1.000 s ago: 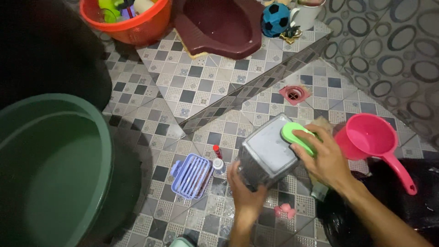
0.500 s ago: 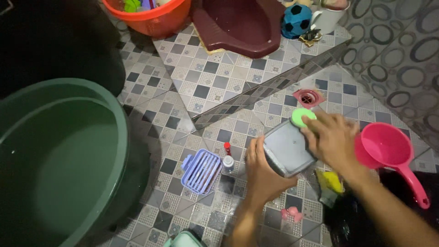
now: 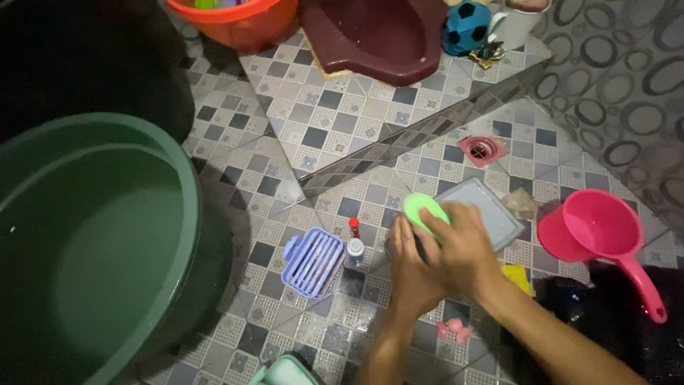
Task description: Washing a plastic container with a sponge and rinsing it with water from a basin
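My left hand [image 3: 407, 267] grips the near end of a grey rectangular container [image 3: 488, 207] tilted over the tiled floor. My right hand [image 3: 463, 246] presses a green scrub brush [image 3: 425, 212] against the container's near left part, just above my left hand. The container's flat grey face shows to the right of the brush. Most of its near side is hidden by both hands.
A large green basin [image 3: 92, 242] of water fills the left. A lilac soap tray [image 3: 312, 262] and a small red-capped bottle [image 3: 354, 242] lie left of my hands. A pink dipper [image 3: 602, 232] stands at right, a floor drain [image 3: 482, 150] beyond, a raised tiled step with a maroon squat toilet [image 3: 370, 36] behind.
The brush has slid from the container's far right corner down to its near left end, my right hand following it. The container now lies flatter and points further right.
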